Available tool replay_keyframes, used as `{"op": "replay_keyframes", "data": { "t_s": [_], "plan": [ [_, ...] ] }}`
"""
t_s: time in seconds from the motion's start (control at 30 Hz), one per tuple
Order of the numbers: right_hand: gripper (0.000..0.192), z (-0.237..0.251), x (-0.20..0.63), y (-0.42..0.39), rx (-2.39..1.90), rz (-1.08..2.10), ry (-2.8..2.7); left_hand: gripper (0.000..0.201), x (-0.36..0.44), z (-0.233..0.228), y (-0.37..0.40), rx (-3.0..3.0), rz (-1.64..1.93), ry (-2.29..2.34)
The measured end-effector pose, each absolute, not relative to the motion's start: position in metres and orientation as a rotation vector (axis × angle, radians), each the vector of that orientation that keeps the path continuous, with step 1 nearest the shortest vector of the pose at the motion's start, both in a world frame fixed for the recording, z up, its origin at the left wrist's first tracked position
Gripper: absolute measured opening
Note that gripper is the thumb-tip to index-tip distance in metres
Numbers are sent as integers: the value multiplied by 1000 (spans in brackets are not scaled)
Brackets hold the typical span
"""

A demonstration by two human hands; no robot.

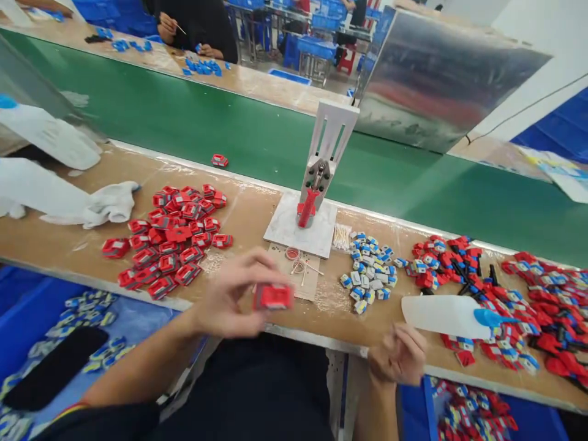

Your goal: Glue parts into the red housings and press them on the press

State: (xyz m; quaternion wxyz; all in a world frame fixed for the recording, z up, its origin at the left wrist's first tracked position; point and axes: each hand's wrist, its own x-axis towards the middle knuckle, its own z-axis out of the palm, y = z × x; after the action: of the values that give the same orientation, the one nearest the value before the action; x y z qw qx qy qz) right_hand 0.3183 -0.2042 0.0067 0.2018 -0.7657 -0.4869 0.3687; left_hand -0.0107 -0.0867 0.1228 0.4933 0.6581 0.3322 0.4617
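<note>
My left hand (234, 294) is closed on a red plastic toy part (275, 297) with grey trim, held above the table's front edge; motion smears both. To its left lies a pile of similar red parts (179, 233). My right hand (399, 355) hovers over the front edge with its fingers curled; whatever they hold, if anything, cannot be made out. Beyond it sit small white, blue and yellow parts (367, 269). At the middle stands a metal toggle press (319, 171) with a red handle on a white base plate (280, 226). Cotton swabs (342, 237) lie beside the plate.
A white squeeze bottle (441, 313) lies by mixed red parts (509, 300) at right. Cardboard (310, 285) holds a small round dish (293, 253). Behind runs a green conveyor belt (257, 135) with one red part (219, 160). A co-worker's hands (168, 26) work across it.
</note>
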Motion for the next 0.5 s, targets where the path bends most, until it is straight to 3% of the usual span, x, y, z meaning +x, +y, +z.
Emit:
{"op": "replay_keyframes", "data": {
  "t_s": [0.13,0.3,0.5],
  "plan": [
    [36,32,278,-143,-1991,525,-1408,31,-42,73,-22,1532,1206,902],
    [30,62,246,-80,-1544,589,-2093,35,-9,38,41,1415,1229,881],
    [17,43,221,-69,-1191,424,-2566,36,-2,18,27,1411,1143,805]
  ]
}}
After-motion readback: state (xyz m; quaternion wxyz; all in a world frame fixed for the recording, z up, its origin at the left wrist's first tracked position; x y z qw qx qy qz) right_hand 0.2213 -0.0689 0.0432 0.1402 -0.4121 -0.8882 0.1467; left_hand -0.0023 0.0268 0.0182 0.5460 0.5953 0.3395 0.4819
